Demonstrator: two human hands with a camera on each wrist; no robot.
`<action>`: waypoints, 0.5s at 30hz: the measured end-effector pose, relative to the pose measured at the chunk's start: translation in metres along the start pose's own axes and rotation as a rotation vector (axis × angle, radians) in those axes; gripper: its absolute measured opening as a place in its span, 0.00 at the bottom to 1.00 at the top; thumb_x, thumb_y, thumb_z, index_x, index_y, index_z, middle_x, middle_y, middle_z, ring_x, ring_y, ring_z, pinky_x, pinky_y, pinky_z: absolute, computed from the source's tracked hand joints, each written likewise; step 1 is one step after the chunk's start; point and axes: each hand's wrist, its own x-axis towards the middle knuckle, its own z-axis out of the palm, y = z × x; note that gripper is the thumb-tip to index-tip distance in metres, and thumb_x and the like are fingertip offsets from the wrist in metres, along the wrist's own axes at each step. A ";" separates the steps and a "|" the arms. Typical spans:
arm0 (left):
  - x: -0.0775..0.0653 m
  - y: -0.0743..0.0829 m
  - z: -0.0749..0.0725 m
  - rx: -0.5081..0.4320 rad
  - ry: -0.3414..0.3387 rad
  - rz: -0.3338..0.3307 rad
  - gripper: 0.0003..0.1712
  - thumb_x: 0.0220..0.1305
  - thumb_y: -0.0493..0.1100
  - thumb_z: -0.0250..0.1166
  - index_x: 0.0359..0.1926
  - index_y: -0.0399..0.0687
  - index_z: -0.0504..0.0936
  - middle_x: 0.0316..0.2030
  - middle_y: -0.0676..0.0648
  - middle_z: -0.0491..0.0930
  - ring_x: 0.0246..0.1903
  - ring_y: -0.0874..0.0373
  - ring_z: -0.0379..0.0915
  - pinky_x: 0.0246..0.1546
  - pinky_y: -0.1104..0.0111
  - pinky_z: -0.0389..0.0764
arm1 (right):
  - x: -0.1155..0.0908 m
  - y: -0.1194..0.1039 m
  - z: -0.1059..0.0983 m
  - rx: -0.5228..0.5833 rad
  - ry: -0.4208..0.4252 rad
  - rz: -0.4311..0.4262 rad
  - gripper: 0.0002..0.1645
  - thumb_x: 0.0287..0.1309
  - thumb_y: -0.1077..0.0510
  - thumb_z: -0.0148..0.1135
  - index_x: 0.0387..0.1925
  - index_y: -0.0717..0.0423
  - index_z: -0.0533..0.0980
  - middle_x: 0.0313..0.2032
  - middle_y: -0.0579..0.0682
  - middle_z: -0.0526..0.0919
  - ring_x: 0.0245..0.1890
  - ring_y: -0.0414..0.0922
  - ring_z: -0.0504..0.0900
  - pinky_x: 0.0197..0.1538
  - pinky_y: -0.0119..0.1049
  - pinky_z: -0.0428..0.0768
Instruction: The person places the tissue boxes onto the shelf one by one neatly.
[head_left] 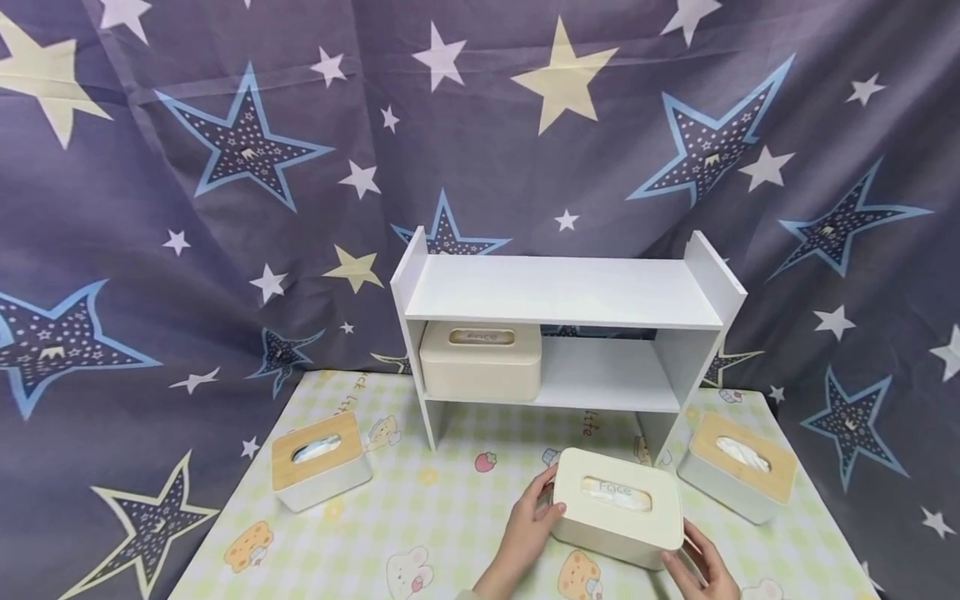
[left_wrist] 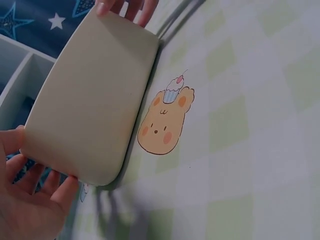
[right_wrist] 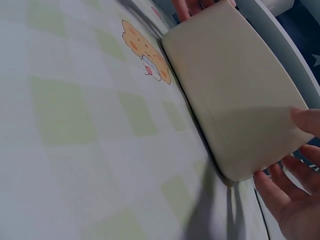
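A cream tissue box (head_left: 617,527) with "Face" lettering in its lid opening is gripped at its two ends. My left hand (head_left: 528,521) holds the left end, thumb on the near side and fingers around the end. At the opposite end, my right hand (head_left: 697,567) grips with its thumb near the front corner. Both wrist views show the plain long side of the box (left_wrist: 92,95), its lower edge close over the tablecloth. The fingers of the right hand (right_wrist: 292,192) spread along the box's end in the right wrist view.
Behind stands a white two-tier shelf (head_left: 562,287), with another cream tissue box (head_left: 480,375) on the left of its lower tier. Wood-lidded white tissue boxes stand at left (head_left: 322,483) and right (head_left: 738,493). A checked tablecloth (head_left: 442,517) covers the table; a starry curtain (head_left: 487,150) hangs behind.
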 end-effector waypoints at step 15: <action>-0.005 0.001 0.001 0.027 0.026 -0.032 0.36 0.64 0.46 0.67 0.71 0.44 0.68 0.69 0.36 0.69 0.68 0.38 0.68 0.67 0.51 0.73 | -0.006 -0.003 -0.004 0.002 0.030 -0.049 0.44 0.56 0.48 0.74 0.70 0.57 0.67 0.44 0.10 0.68 0.39 0.08 0.66 0.41 0.11 0.75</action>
